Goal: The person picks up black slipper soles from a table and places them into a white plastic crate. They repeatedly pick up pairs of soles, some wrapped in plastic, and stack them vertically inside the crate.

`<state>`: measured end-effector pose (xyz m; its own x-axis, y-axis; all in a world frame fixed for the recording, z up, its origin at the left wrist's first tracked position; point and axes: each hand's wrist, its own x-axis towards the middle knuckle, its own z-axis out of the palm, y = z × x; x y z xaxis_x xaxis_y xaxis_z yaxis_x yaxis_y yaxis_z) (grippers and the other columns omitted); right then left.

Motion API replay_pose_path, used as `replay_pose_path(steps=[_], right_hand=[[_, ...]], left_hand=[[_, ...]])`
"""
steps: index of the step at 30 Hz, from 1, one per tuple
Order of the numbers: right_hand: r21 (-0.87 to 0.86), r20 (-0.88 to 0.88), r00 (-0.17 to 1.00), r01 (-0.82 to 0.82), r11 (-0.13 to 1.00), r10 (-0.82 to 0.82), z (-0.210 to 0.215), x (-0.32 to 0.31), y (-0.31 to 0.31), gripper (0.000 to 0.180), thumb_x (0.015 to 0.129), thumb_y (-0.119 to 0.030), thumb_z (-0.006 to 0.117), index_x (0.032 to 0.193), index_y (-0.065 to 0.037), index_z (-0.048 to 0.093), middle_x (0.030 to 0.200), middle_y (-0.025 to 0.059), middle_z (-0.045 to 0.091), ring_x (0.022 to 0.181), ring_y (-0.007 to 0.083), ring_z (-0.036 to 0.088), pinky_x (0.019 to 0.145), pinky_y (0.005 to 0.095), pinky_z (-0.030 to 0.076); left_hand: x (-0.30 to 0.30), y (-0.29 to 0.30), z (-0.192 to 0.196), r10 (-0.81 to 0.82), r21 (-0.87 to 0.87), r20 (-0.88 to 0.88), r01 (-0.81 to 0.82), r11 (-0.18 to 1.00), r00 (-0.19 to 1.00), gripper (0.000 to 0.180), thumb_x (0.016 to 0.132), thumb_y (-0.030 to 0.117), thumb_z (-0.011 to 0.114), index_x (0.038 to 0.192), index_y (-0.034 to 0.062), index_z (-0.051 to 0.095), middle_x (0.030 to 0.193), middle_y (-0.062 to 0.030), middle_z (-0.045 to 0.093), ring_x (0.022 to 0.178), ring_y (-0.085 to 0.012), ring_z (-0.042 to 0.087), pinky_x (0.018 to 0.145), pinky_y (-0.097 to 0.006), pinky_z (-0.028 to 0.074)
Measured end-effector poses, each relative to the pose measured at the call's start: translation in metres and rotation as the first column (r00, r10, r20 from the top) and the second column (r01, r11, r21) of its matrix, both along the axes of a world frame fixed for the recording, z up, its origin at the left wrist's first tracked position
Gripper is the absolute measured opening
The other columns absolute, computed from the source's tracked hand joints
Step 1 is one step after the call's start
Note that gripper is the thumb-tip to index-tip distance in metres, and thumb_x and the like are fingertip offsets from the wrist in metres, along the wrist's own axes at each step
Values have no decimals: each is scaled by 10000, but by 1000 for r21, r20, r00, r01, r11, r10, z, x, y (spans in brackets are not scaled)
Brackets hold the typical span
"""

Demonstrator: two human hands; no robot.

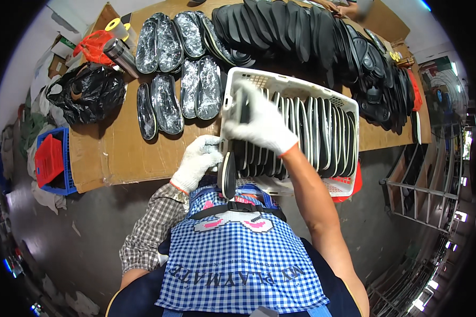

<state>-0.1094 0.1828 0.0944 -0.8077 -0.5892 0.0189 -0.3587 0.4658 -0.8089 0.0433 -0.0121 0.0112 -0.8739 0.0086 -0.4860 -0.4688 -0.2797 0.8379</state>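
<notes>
My right hand (262,119), in a white knit glove, is over the left end of a white plastic basket (353,101). Its fingers are closed around a dark shoe sole (242,108), both smeared by motion. Black soles with pale edges (325,137) stand on edge in a row inside the basket. My left hand (195,161), also gloved, is at the basket's left side, its fingers curled near the rim. Beside those fingers a black sole with a pale edge (228,177) stands upright; whether they grip it or the basket I cannot tell.
Plastic-wrapped soles (166,105) lie on the cardboard-covered table (121,158), with a long row of black soles (301,31) behind the basket. A steel flask (120,57), black plastic bag (87,92) and blue crate (63,182) are at left. Another person's hands (341,8) show at the far edge.
</notes>
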Motion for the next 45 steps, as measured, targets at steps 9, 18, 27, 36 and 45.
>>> replay_pose_path(steps=[9, 18, 27, 36, 45], right_hand=[[-57, -77, 986, -151, 987, 146, -14, -1, -6, 1061, 820, -426, 887, 1671, -51, 375, 1611, 267, 494, 1496, 413, 503, 1263, 447, 391], [-234, -52, 985, 149, 961, -165, -12, 19, 19, 812, 988, -402, 770, 1612, 7, 448, 1561, 261, 548, 1455, 393, 545, 1219, 450, 422], [-19, 6, 898, -439, 898, 439, 31, 88, 23, 1054, 758, -445, 943, 1621, -91, 452, 1542, 204, 517, 1266, 423, 670, 1018, 448, 586], [35, 23, 971, -240, 970, 240, 8, 81, 18, 819, 800, -475, 872, 1403, 10, 604, 1319, 232, 614, 1125, 427, 707, 974, 481, 587], [80, -58, 948, -308, 948, 313, 15, 90, 13, 849, 833, -464, 852, 1489, -19, 548, 1326, 258, 606, 1096, 445, 706, 940, 487, 594]], left_hand=[[-5, 6, 5, 30, -9, 17, -30, 999, 999, 498, 921, -9, 721, 1403, -20, 592, 1075, -86, 733, 869, -137, 688, 734, -285, 570], [6, -9, -4, 124, 7, 67, -125, 992, 990, 424, 991, 89, 751, 1378, -25, 619, 1006, -68, 735, 799, -120, 683, 682, -261, 561], [21, -30, 31, -86, 37, -27, 87, 996, 996, 295, 1005, 136, 721, 1264, -4, 699, 1012, -61, 739, 838, -118, 697, 722, -263, 569], [12, -5, 39, -51, -98, 45, 55, 994, 998, 281, 1021, 143, 699, 1257, -10, 711, 958, -43, 725, 728, -97, 639, 660, -250, 508], [34, -12, 16, 65, -5, 6, -65, 998, 998, 242, 1037, 111, 687, 1251, -2, 699, 854, -58, 696, 666, -117, 628, 594, -260, 494]])
